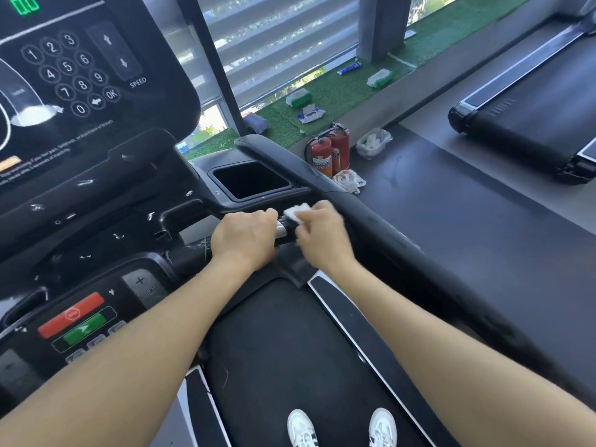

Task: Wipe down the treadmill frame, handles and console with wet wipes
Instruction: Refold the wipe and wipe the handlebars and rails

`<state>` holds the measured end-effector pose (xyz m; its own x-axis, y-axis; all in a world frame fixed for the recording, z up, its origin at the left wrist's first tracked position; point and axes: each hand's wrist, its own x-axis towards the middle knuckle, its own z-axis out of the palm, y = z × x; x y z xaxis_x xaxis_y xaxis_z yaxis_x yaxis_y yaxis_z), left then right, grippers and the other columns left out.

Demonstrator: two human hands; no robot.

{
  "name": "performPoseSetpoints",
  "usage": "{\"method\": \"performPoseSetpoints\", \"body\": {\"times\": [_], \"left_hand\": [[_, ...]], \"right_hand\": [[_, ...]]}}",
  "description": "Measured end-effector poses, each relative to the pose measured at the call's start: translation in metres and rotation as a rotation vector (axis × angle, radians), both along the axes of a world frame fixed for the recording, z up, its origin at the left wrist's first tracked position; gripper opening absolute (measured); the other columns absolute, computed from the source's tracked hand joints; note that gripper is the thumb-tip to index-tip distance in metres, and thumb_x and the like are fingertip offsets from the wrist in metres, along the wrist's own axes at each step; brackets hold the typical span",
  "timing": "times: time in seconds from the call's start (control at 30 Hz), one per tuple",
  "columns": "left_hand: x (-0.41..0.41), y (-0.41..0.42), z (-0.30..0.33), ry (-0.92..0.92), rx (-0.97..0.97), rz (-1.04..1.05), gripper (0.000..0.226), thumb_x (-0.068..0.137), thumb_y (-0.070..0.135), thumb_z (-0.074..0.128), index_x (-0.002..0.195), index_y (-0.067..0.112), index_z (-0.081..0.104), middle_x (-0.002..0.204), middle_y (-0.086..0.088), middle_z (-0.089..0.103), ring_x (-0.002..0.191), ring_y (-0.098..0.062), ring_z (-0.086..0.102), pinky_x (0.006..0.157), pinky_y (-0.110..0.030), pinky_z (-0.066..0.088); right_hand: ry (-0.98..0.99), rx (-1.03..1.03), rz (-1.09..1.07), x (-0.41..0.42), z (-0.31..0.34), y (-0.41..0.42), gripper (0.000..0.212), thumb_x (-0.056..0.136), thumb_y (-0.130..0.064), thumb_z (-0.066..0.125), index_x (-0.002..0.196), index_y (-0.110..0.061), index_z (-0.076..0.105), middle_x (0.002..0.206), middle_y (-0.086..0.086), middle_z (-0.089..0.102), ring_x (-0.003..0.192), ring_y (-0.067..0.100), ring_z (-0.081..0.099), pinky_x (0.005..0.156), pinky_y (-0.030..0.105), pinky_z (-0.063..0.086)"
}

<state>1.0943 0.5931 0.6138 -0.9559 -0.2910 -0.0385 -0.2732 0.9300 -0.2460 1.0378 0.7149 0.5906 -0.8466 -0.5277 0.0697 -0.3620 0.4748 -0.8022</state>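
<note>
Head view, item: my left hand (245, 235) grips the handle (285, 228) to steady it; right hand (322, 232), just beside, pinches wet wipe (298, 211) against it.

The treadmill console (80, 124) is black with white numbers on its keypad and green digits (25, 3) glowing at the top. Lower down sit a red stop button (71, 314) and a green start button (84, 330). The wet wipe (296, 211) is white, the handle (285, 229) black and silver. Two fire extinguishers (329, 153) are red, the turf strip (342, 91) green, the shoes (342, 427) white.
</note>
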Motion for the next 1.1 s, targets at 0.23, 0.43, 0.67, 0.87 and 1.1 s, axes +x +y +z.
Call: {"method": "performPoseSetpoints", "body": {"times": [0.23, 0.43, 0.67, 0.87, 1.1], "left_hand": [[0.0, 0.001, 0.002, -0.011, 0.001, -0.008, 0.031, 0.083, 0.041, 0.058, 0.084, 0.022, 0.034, 0.09, 0.001, 0.064, 0.08, -0.028, 0.061, 0.058, -0.032, 0.039], [-0.001, -0.001, -0.003, 0.011, -0.01, 0.003, 0.029, 0.083, 0.039, 0.059, 0.083, 0.022, 0.035, 0.088, 0.002, 0.064, 0.08, -0.029, 0.062, 0.057, -0.032, 0.039], [0.0, 0.002, 0.002, -0.01, -0.018, 0.002, 0.029, 0.084, 0.039, 0.058, 0.085, 0.022, 0.035, 0.09, 0.001, 0.064, 0.082, -0.028, 0.063, 0.058, -0.032, 0.039], [0.002, 0.005, 0.005, 0.006, -0.008, 0.005, 0.025, 0.084, 0.038, 0.059, 0.087, 0.023, 0.039, 0.092, 0.0, 0.066, 0.083, -0.029, 0.064, 0.058, -0.032, 0.038], [0.002, 0.004, 0.006, 0.003, -0.011, -0.001, 0.023, 0.084, 0.037, 0.057, 0.088, 0.022, 0.04, 0.095, 0.0, 0.066, 0.085, -0.029, 0.064, 0.059, -0.032, 0.039]], "right_hand": [[-0.077, 0.079, -0.085, -0.023, -0.013, 0.018, 0.034, 0.095, -0.017, 0.047, 0.068, -0.004, 0.063, 0.089, 0.01, 0.04, 0.078, 0.029, 0.05, 0.073, 0.03, 0.039], [0.072, 0.191, -0.092, -0.009, -0.008, 0.002, 0.037, 0.101, -0.024, 0.04, 0.09, 0.005, 0.061, 0.092, 0.006, 0.033, 0.07, 0.029, 0.041, 0.065, 0.032, 0.028], [0.106, 0.2, 0.01, -0.027, -0.019, 0.011, 0.027, 0.097, -0.016, 0.047, 0.087, 0.004, 0.061, 0.093, 0.005, 0.036, 0.076, 0.023, 0.042, 0.071, 0.033, 0.036], [0.099, 0.247, -0.023, -0.022, -0.011, -0.002, 0.02, 0.092, -0.004, 0.047, 0.09, 0.002, 0.066, 0.095, 0.007, 0.039, 0.085, 0.033, 0.053, 0.07, 0.035, 0.041], [0.158, 0.201, 0.084, -0.022, -0.009, 0.003, 0.025, 0.093, -0.004, 0.044, 0.094, 0.003, 0.068, 0.095, 0.011, 0.043, 0.086, 0.031, 0.051, 0.074, 0.037, 0.043]]}}
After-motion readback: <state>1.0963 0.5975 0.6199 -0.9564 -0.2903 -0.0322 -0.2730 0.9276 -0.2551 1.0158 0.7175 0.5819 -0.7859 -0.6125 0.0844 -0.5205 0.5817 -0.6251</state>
